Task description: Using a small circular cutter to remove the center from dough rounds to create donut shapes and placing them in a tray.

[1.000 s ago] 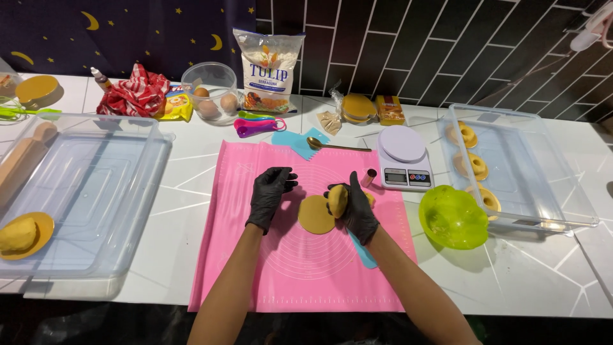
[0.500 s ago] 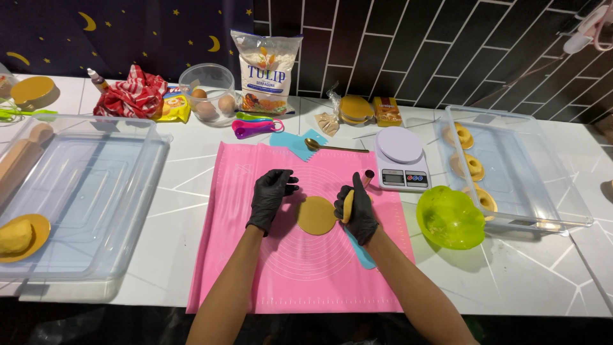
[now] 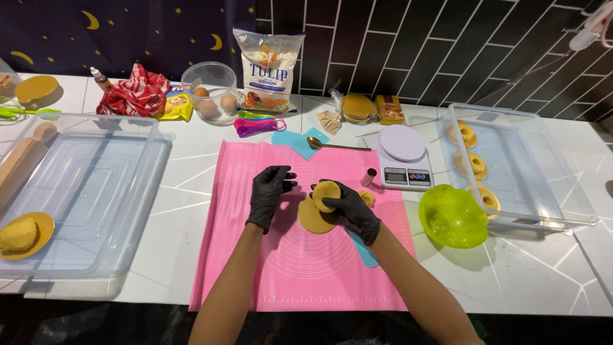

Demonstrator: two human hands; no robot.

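Fingers (image 3: 343, 197) of the right hand (image 3: 351, 207), in a matte black glove, were closed around a small round disc of yellow dough (image 3: 326, 194), held up just above a larger flat dough round (image 3: 315, 218) that lay on the pink silicone mat (image 3: 255, 268).

Left hand (image 3: 269, 193), also in a black glove: fingers loosely curled, tips near the held disc; whether they touched it could not be told.

Items on the mat:
- small dough scrap (image 3: 367, 199), just right of the right hand
- short metal cylinder cutter (image 3: 368, 177), upright, near the mat's far right edge
- blue plastic scraper (image 3: 365, 252), partly under the right forearm

Right of the mat:
- digital kitchen scale (image 3: 402, 160), round pale platform
- lime-green plastic bowl (image 3: 452, 216), translucent
- clear plastic tray (image 3: 530, 185) holding ring-shaped dough pieces (image 3: 476, 165)

Far side:
- long spoon (image 3: 335, 145)
- coloured measuring spoons (image 3: 255, 122)
- glass bowl with eggs (image 3: 209, 96)
- flour bag (image 3: 269, 62), upright
- red-and-white cloth (image 3: 134, 92), crumpled

Left of the mat:
- large clear plastic tray (image 3: 83, 191)
- wooden rolling pin (image 3: 22, 163)
- lump of yellow dough on a yellow plate (image 3: 22, 235)

All stood on a white table (image 3: 179, 191) with thin grey lines.
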